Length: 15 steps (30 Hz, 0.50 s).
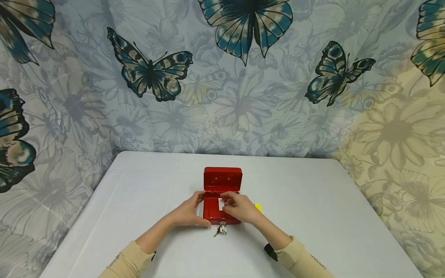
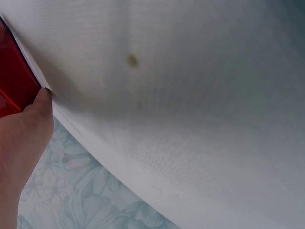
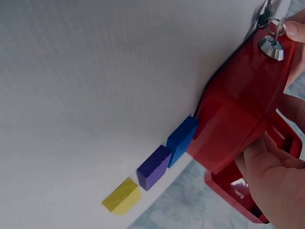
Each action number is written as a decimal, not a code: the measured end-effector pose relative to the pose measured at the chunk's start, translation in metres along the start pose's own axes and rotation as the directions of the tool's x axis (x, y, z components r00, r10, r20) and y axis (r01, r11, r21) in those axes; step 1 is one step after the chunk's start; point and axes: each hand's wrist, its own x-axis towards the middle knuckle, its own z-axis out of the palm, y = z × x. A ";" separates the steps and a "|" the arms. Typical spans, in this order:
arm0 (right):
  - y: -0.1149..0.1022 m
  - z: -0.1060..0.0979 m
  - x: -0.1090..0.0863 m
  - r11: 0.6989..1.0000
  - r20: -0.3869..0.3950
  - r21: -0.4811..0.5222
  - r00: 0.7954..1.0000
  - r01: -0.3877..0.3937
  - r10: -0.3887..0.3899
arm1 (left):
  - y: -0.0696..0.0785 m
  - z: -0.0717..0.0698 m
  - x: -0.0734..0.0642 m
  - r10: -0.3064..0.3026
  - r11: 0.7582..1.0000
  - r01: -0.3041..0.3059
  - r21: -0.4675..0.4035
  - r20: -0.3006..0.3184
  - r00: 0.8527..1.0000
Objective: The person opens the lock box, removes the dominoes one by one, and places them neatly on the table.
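A small red cash box (image 1: 211,210) stands on the table with its lid (image 1: 223,178) raised at the back. A key (image 1: 217,231) sits in the lock (image 1: 223,223) on its front. My left hand (image 1: 187,211) holds the box's left side, thumb at the front corner and fingers farther back. Over the box's right part, my right hand (image 1: 241,207) reaches inside. Its thumb and fingers appear to pinch a flat white piece (image 1: 221,204). In the right wrist view, the box wall hides those fingertips.
Right of the box, a blue block (image 3: 182,140), a purple block (image 3: 154,168) and a yellow block (image 3: 122,196) stand in a row on the white-covered table (image 1: 295,216). A butterfly-patterned wall covering (image 1: 243,127) rises behind and beside the table.
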 end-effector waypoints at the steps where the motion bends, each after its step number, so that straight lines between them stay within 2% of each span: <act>1: 0.000 0.000 0.000 1.000 -0.006 -0.006 1.000 -0.007 0.007 | 0.000 0.000 0.000 -0.006 1.000 0.006 0.001 0.001 1.000; 7: -0.001 0.000 0.001 0.997 -0.026 -0.040 0.997 -0.068 0.067 | -0.001 0.000 0.000 0.000 1.000 0.000 -0.003 0.003 1.000; 15: -0.001 0.004 0.004 0.997 -0.029 -0.044 0.997 -0.068 0.066 | -0.002 0.000 0.000 0.002 1.000 -0.002 -0.004 0.003 1.000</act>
